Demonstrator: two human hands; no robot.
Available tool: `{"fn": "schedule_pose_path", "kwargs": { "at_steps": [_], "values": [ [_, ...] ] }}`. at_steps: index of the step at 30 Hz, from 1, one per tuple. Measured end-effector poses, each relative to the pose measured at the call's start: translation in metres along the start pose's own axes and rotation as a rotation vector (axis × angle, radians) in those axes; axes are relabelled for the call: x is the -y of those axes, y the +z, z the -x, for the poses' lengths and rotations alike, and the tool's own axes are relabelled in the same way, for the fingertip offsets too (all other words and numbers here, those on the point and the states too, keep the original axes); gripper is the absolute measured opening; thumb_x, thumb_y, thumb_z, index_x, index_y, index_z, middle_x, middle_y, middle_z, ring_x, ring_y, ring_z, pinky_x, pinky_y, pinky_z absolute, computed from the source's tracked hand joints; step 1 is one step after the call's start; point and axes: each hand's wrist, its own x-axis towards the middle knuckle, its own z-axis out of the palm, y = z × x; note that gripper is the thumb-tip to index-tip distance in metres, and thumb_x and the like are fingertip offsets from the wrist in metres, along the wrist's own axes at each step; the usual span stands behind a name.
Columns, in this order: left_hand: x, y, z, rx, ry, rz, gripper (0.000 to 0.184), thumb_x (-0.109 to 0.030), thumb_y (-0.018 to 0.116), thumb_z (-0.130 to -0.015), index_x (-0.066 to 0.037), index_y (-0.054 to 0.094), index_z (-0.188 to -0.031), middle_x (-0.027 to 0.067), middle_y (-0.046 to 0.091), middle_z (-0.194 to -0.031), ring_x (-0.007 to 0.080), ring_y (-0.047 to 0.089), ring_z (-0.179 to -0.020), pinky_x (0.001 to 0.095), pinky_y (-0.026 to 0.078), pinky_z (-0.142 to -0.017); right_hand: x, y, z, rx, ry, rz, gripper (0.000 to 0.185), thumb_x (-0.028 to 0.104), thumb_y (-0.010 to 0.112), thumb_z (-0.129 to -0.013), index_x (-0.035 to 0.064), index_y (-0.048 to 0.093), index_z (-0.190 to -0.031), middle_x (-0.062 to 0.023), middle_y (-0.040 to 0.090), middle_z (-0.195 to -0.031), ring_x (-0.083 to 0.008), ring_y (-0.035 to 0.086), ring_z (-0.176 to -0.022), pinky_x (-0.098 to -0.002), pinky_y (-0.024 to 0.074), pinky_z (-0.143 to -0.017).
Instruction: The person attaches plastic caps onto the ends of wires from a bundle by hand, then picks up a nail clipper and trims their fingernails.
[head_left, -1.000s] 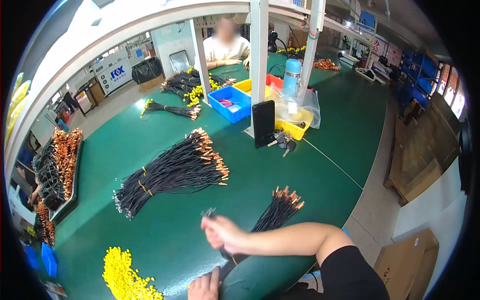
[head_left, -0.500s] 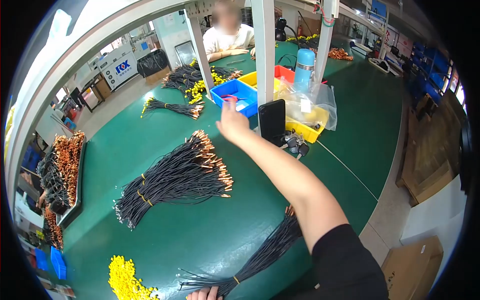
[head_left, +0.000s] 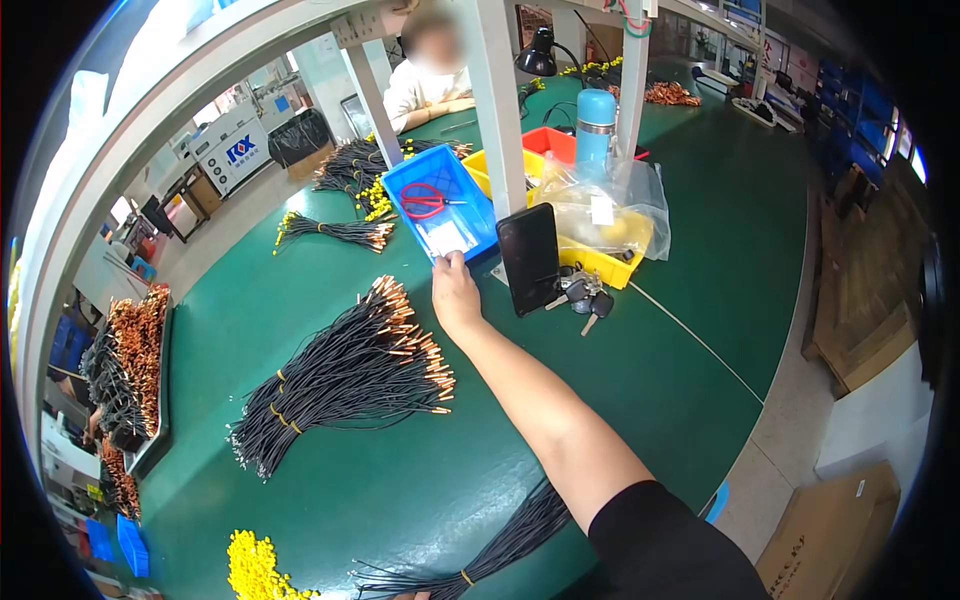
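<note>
My right hand [head_left: 457, 297] reaches across the table, fingers closed on the near rim of a blue plastic bin [head_left: 480, 243]. Inside the bin lie red-handled scissors [head_left: 428, 201] and a small white packet [head_left: 447, 238]. At the bottom edge, only a bit of my left hand [head_left: 412, 596] shows, beside the loose ends of a black wire bundle [head_left: 500, 550]; its fingers are mostly cut off from view. A larger banded bundle of black wires [head_left: 335, 375] with copper-coloured tips lies mid-table. Yellow caps [head_left: 258, 568] are heaped at the lower left.
A black phone [head_left: 528, 258] leans by a white post [head_left: 497, 110], with keys [head_left: 585, 298] beside it. Behind stand a yellow bin [head_left: 600, 263], a plastic bag and a blue bottle [head_left: 596, 135]. Another person [head_left: 432, 90] sits across the table. More wire bundles [head_left: 335, 232] lie at the back.
My right hand has gone from above the blue bin to its near rim. The bin has shifted nearer and looks tilted. Less of my left hand shows; the camera view has shifted slightly.
</note>
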Motion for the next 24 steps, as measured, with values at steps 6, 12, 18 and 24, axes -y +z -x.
{"fn": "schedule_pose_path", "kwargs": {
  "at_steps": [6,12,18,24],
  "values": [
    [-0.001,0.001,0.000,-0.002,-0.007,-0.003,0.035,-0.022,0.060,-0.073,-0.007,0.055,-0.103,0.0123,0.054,-0.088,0.0294,0.051,-0.075,0.0385,0.041,-0.067,-0.004,0.005,0.005,-0.064,-0.050,0.003,0.026,0.012,0.046,-0.083,-0.0010,0.050,-0.105,-0.0160,0.046,-0.101,-0.0324,0.056,-0.081,-0.0394,0.0486,-0.068],
    [-0.001,0.002,0.002,-0.009,-0.008,0.002,0.035,-0.023,0.060,-0.073,-0.006,0.055,-0.103,0.0132,0.054,-0.089,0.0304,0.051,-0.077,0.0399,0.041,-0.069,0.000,0.004,0.002,-0.059,-0.064,0.094,0.027,0.013,0.046,-0.083,0.0010,0.051,-0.107,-0.0147,0.048,-0.100,-0.0297,0.057,-0.082,-0.0371,0.0494,-0.066],
    [-0.002,0.002,-0.001,-0.029,-0.037,0.016,0.035,-0.023,0.060,-0.073,-0.006,0.055,-0.103,0.0132,0.054,-0.090,0.0302,0.051,-0.078,0.0398,0.041,-0.069,0.009,-0.010,-0.021,0.111,-0.035,0.258,0.028,0.011,0.046,-0.080,0.0010,0.051,-0.106,-0.0155,0.051,-0.102,-0.0281,0.059,-0.081,-0.0363,0.0505,-0.064],
    [0.000,0.000,0.001,-0.050,-0.018,0.038,0.035,-0.023,0.061,-0.073,-0.006,0.055,-0.102,0.0122,0.055,-0.092,0.0294,0.052,-0.078,0.0386,0.041,-0.068,0.018,-0.010,-0.034,0.142,0.050,0.304,0.030,0.010,0.047,-0.079,0.0011,0.050,-0.107,-0.0182,0.047,-0.110,-0.0290,0.059,-0.081,-0.0369,0.0510,-0.065]
  ]
}}
